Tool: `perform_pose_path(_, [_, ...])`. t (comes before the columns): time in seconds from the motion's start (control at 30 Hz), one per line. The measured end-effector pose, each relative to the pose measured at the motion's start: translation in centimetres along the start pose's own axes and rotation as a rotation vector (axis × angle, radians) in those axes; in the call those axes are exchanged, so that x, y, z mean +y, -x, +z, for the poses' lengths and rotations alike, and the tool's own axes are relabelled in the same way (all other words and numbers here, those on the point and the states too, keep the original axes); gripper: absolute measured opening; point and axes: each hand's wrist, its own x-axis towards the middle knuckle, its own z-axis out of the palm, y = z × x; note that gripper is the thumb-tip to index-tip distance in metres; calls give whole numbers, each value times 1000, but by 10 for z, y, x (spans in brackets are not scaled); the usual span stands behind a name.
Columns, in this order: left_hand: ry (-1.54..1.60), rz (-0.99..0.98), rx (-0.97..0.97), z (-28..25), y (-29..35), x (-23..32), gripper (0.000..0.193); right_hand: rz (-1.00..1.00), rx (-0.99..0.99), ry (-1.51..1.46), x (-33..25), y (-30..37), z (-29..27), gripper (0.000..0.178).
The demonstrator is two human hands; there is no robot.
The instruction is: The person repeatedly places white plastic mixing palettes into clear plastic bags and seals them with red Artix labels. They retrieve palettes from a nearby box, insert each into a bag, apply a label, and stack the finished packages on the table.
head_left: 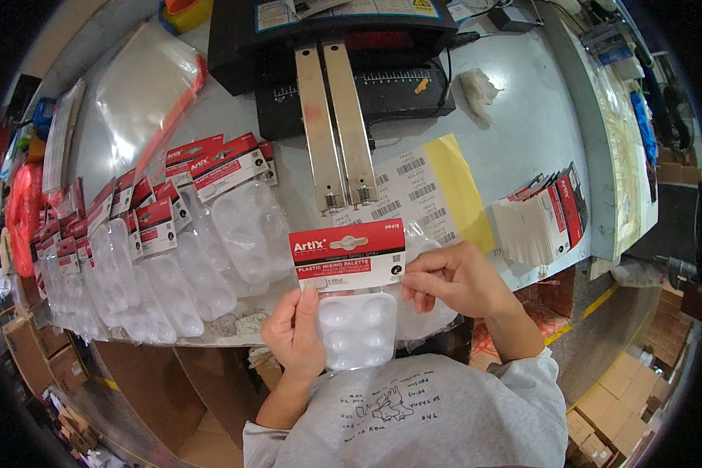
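A white plastic paint palette with round wells is in a clear bag, topped by a red and white header card. My left hand is closed on the left side of this packet, thumb near the card's lower corner. At the card's right edge, my right hand has its fingers drawn together in a pinch on the clear bag's side. Behind the packet, partly hidden, lies more clear plastic wrapping. Just beyond the card are the two metal arms of a black machine.
Many packed palettes with red cards overlap along the left. Behind them lie flat clear bags. A label sheet on yellow backing sits under the metal arms. Header cards stand stacked at right; crumpled white material lies farther back.
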Motion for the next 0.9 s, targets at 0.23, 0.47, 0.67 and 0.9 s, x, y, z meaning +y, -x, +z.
perform_pose_path(0.23, [33, -77, -51, 16, -23, -9, 21, 11, 38, -188, 4, -31, 6, 22])
perform_pose_path(0.47, [-51, -43, -66, 15, -30, -7, 18, -22, 89, -174, 10, -33, 5, 21])
perform_pose_path(0.67, [159, -79, -30, 19, -30, -2, 18, -33, 135, -179, 5, -33, 10, 18])
perform_pose_path(0.9, [231, -43, -31, 17, -28, -8, 20, -250, 262, -76, 13, -30, 14, 15])
